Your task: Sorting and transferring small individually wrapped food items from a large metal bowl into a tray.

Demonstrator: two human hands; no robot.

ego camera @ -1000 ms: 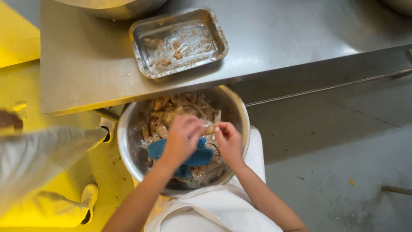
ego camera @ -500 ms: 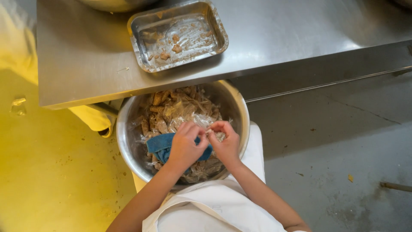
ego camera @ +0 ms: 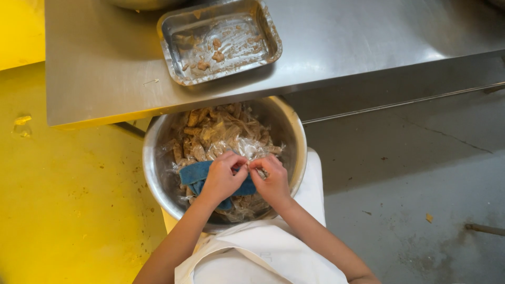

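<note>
Okay, my view from the head cam, left to right. Far left is yellow floor [ego camera: 68, 210], wide open. The steel table [ego camera: 368, 37] spans the top; its front edge runs from upper left down toward the right and overhangs the back rim of the steel bowl [ego camera: 152, 173]. On the table sits a shallow metal tray [ego camera: 268, 39], near that front edge, with a few brown scraps stuck inside.

The bowl sits below the table edge, just in front of the person's white apron [ego camera: 263, 257]. It is packed with brown strips of food [ego camera: 202, 134] under crinkled clear plastic film [ego camera: 252, 147]. A blue cloth [ego camera: 192, 176] lies across the near half.

My left hand [ego camera: 221, 179] rests on the cloth, fingers curled, pinching at the film. My right hand [ego camera: 271, 179] is just beside it, fingertips meeting the left's, also pinched. What exactly is between the fingertips is too small to tell, probably a fold of film.

Right of the bowl: grey concrete floor [ego camera: 421, 184], stained, plenty of room. A dark rod-like thing [ego camera: 486, 229] lies at the far right edge.
</note>
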